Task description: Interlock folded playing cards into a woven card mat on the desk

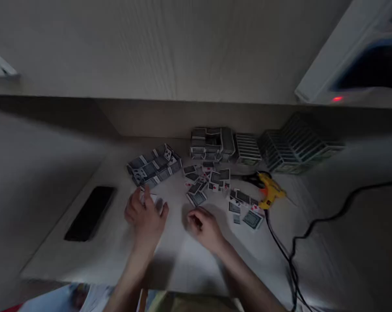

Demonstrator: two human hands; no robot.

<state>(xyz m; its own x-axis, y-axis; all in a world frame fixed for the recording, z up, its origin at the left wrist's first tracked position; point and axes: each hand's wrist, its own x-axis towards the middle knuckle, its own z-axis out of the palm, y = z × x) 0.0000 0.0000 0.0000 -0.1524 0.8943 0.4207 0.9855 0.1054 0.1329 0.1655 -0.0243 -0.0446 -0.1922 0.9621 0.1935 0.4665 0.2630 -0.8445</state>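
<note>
My left hand (146, 214) rests over the desk with its fingers and thumb around a small playing card (155, 198), white side partly showing; the fingers cover the rest. Just beyond it stands a block built of folded playing cards (155, 164), dark patterned backs outward. My right hand (205, 226) is curled near the middle, fingertips drawn in towards the thumb; whether anything is between them is hidden. Past that hand lies a loose pile of cut and folded cards (197, 198), several with red or black pips.
A yellow glue gun (270, 190) lies at the right, its black cable (295, 238) trailing forward. Along the back wall stand a card structure (212, 143) and stacked card pieces (248, 147). A black phone (90, 213) lies at the left. A shelf (170, 52) overhangs the desk.
</note>
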